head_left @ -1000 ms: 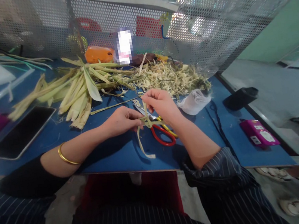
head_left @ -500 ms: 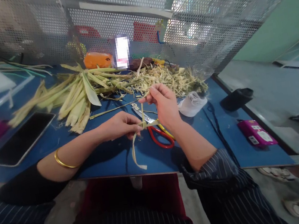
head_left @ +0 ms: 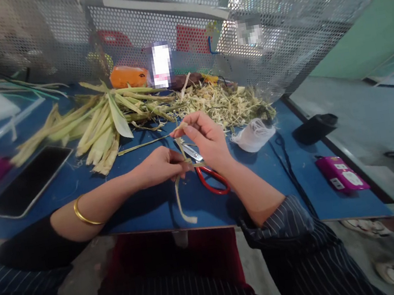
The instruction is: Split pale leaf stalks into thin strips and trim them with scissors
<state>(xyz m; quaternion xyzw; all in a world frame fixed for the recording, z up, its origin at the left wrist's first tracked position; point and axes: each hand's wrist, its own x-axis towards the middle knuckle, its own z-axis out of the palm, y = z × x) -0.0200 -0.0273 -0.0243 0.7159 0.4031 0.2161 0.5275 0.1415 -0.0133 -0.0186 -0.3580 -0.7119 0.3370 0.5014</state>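
Note:
Fingers pinched, my left hand (head_left: 164, 165) holds a small crossing of pale husk strips near the table's front. A long husk strip (head_left: 181, 202) hangs from it, curling at its lower end. My right hand (head_left: 204, 134), just above and to the right, grips the upper end of another part of the strip between thumb and fingers. Scissors with red handles (head_left: 213, 185) lie on the table under and beside my hands, blades pointing up and left. Behind them are a bundle of dried husks (head_left: 99, 133) and a heap of shredded husk (head_left: 227, 103).
On the blue table (head_left: 140, 211) are a black phone (head_left: 28, 181) at left, white thread (head_left: 254, 136), black cord (head_left: 290, 167), a black object (head_left: 314, 129) and a purple packet (head_left: 341, 173) at right. A perforated metal screen (head_left: 162, 23) stands behind.
My right hand has moved a little left and is drawing the strip's upper end leftward. My left hand has stayed nearly in place, still pinching the crossing.

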